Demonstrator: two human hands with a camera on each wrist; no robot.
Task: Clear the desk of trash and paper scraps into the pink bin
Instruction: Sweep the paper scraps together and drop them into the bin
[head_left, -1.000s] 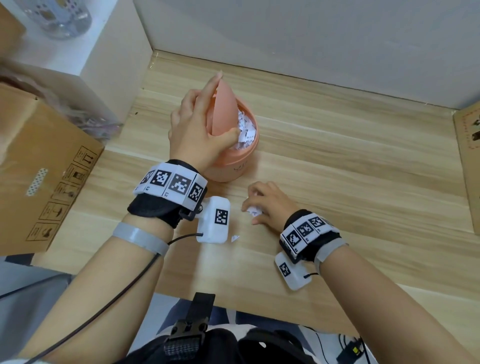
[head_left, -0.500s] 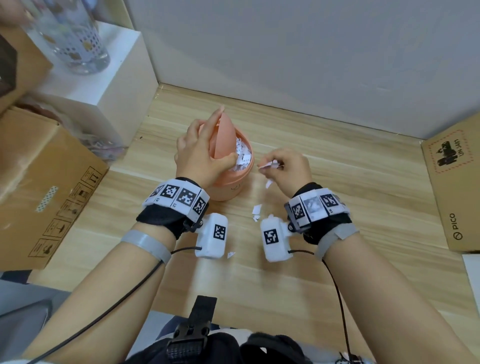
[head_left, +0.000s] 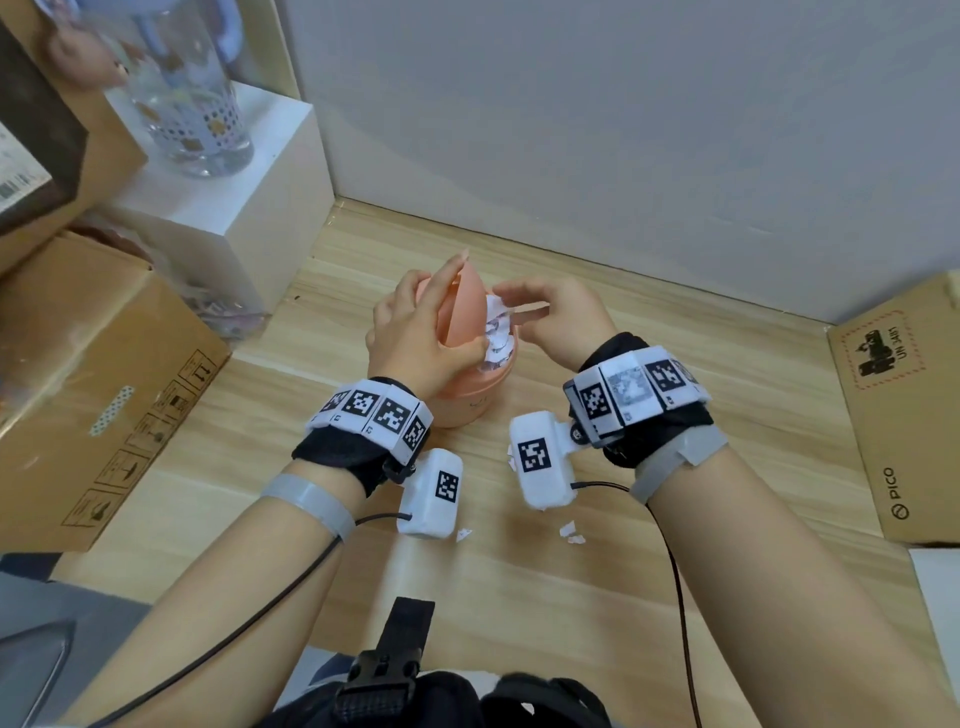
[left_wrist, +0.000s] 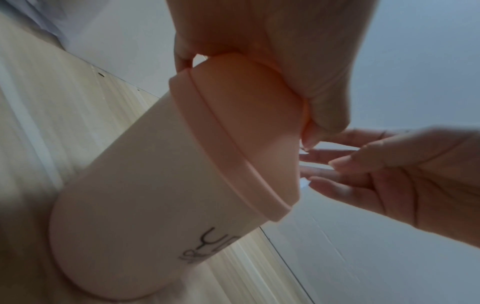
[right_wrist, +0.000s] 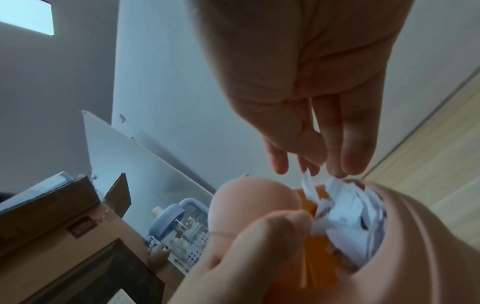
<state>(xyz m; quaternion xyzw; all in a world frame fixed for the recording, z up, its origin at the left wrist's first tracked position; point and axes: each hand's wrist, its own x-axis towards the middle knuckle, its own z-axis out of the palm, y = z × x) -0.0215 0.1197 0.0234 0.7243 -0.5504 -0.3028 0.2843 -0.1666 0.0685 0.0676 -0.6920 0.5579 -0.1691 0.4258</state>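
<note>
The pink bin (head_left: 470, 400) (left_wrist: 145, 195) stands on the wooden desk (head_left: 675, 395), stuffed with white paper scraps (head_left: 496, 343) (right_wrist: 350, 209). My left hand (head_left: 452, 312) (left_wrist: 298, 82) grips its swing lid (head_left: 465, 306) (right_wrist: 254, 205) between thumb and fingers and holds it tipped up on edge. My right hand (head_left: 511, 304) (right_wrist: 311, 164) hovers over the opening from the right, fingers straight and pointing down. A thin white scrap (right_wrist: 309, 185) hangs just under its fingertips above the pile. Small scraps (head_left: 569, 531) (head_left: 462, 534) lie on the desk near my wrists.
A large cardboard box (head_left: 104, 395) lies at the left. Behind it a white block (head_left: 244, 208) carries a clear bottle (head_left: 192, 104). Another cardboard box (head_left: 904, 426) stands at the right edge. The wall (head_left: 571, 130) rises close behind the bin.
My right hand picked scraps off the desk in front of the bin, rose to the opening, and its fingers have straightened there. My left hand kept holding the lid up.
</note>
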